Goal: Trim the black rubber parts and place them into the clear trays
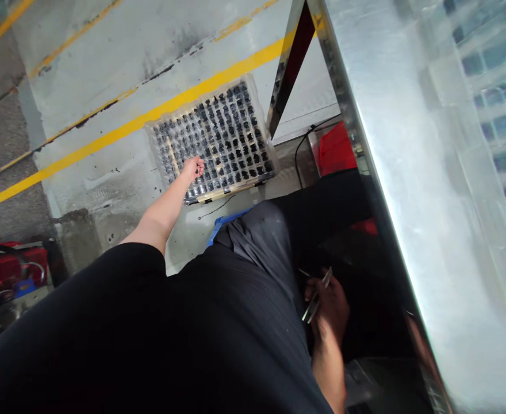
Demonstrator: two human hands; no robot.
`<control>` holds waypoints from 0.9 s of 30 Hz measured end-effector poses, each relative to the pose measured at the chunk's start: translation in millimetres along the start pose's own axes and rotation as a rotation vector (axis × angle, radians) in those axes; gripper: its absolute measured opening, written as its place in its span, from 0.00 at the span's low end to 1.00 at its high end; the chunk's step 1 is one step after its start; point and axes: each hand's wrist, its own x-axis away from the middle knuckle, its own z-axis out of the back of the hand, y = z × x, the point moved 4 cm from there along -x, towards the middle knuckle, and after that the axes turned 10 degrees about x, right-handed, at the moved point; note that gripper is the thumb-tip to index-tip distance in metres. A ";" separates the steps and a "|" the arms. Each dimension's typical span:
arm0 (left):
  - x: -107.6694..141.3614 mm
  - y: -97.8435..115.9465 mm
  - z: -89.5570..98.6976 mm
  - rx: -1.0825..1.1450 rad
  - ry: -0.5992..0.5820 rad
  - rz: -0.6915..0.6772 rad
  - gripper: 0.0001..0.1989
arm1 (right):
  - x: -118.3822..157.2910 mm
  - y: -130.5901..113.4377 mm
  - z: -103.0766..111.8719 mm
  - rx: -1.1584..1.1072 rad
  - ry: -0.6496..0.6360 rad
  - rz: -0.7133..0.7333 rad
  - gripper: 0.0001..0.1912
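Note:
My left hand (194,168) reaches out over a clear plastic tray (152,135) on the floor, its fingers curled at the near side of the tray. Whatever they hold, if anything, is hidden. Small black parts (231,133) fill the tray's pockets in rows; a few pockets show a pale base. Low beside my thigh, my right hand (331,305) is closed around metal tweezers (315,302), whose two prongs point down and to the left. A thin light tip also sticks out by its fingers.
A metal table (391,144) runs along the right, with a blurred clear tray (498,103) on it. Its dark leg (294,63) stands beside the floor tray. A red bin (334,148) sits underneath. Red equipment (14,267) is at lower left. Yellow lines cross the floor.

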 end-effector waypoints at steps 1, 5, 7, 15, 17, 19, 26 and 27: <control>-2.6 3.5 -1.1 0.026 0.007 0.002 0.20 | 0.2 -0.1 -0.1 0.002 0.004 -0.001 0.26; -7.0 10.0 -4.0 0.076 0.009 0.011 0.19 | -0.8 0.3 -0.8 0.006 0.016 -0.001 0.28; -6.7 9.3 -4.4 0.074 0.013 0.011 0.18 | -1.5 1.2 -0.7 0.005 0.022 0.001 0.29; -4.0 7.2 -10.7 -0.018 0.051 -0.036 0.16 | 1.2 -0.3 0.2 0.023 0.022 0.003 0.30; -3.3 8.1 -12.2 -0.043 0.061 -0.047 0.17 | 1.8 -1.1 -0.3 0.017 0.022 0.001 0.31; -2.9 9.3 -12.8 -0.066 0.070 -0.058 0.18 | 1.7 -1.1 -0.6 0.005 0.023 0.000 0.30; -1.2 13.7 -7.8 -0.179 0.069 -0.101 0.18 | 0.6 -0.8 0.8 0.000 0.021 -0.011 0.25; -0.2 13.6 -7.0 -0.198 0.062 -0.106 0.17 | 0.5 -1.4 0.6 -0.002 0.017 -0.011 0.25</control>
